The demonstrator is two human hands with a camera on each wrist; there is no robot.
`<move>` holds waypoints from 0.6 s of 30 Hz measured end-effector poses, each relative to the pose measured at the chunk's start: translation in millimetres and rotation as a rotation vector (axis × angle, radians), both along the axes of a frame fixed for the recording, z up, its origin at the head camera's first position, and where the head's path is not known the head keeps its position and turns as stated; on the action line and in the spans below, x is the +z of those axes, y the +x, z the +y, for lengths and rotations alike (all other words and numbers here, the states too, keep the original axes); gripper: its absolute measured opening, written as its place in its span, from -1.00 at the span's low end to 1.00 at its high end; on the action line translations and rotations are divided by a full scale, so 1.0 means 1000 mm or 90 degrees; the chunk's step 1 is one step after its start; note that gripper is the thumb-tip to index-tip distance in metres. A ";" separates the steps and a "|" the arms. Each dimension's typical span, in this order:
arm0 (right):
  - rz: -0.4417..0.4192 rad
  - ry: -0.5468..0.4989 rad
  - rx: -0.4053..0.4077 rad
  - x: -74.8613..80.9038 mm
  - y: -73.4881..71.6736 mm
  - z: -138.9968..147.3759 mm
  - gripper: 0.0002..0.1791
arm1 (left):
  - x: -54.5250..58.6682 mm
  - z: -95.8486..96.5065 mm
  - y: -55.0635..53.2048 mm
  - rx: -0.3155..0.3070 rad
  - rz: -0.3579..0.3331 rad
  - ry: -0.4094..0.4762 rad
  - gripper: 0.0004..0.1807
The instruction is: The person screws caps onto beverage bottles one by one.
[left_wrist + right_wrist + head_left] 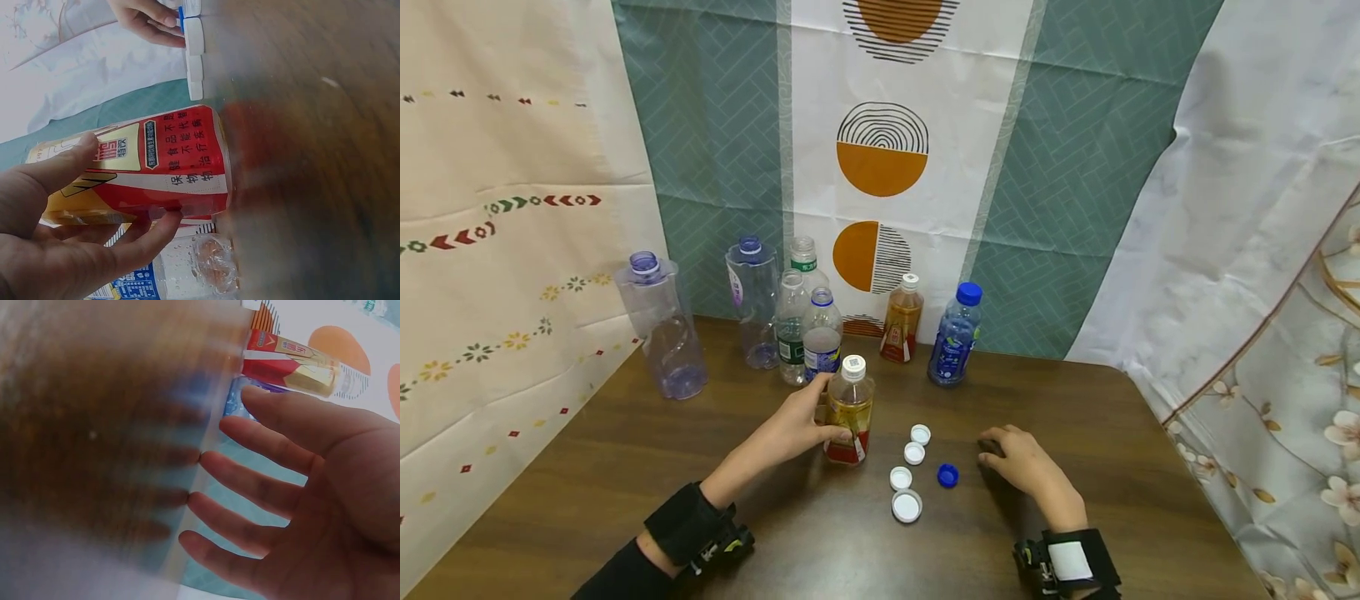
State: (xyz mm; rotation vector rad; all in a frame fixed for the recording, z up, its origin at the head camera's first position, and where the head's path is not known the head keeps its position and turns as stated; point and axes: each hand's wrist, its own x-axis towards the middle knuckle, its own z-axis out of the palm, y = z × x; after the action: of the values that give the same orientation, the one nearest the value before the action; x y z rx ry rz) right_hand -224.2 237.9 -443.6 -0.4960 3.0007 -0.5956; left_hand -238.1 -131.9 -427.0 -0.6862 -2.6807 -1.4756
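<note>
My left hand (796,423) grips a drink bottle (848,417) with a gold and red label and a white cap, upright on the table. In the left wrist view, the thumb lies on one side of the label (156,147) and the fingers curl round the other. Off to the right, my right hand (1021,461) holds nothing. Its fingers (250,475) are spread and loosely bent, with fingertips right at the tabletop. Between the hands lie several white caps (907,506) in a rough line, and a blue cap (948,476) closer to the right hand.
Behind the left hand stand clear uncapped bottles, among them a large one (662,333) at far left and a blue-labelled one (822,337). Farther back are a second gold-and-red bottle (901,321) and a blue-capped bottle (955,337). Cloth curtains (1090,208) border the wooden table (1075,400).
</note>
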 end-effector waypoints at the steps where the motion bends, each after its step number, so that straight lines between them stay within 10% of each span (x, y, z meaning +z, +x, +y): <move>1: 0.000 0.004 0.004 0.000 0.000 0.000 -0.70 | 0.000 0.001 -0.001 -0.001 0.003 -0.002 -0.12; 18: -0.024 0.065 -0.003 0.001 0.000 -0.004 -0.52 | 0.009 0.054 -0.051 0.010 -0.005 0.083 -0.14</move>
State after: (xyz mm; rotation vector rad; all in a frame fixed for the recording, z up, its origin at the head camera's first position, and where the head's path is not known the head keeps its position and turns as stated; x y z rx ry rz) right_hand -224.4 234.1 -442.7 -0.4664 2.9785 -0.4449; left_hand -288.8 -77.6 -417.7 -0.6517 -2.5608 -1.6346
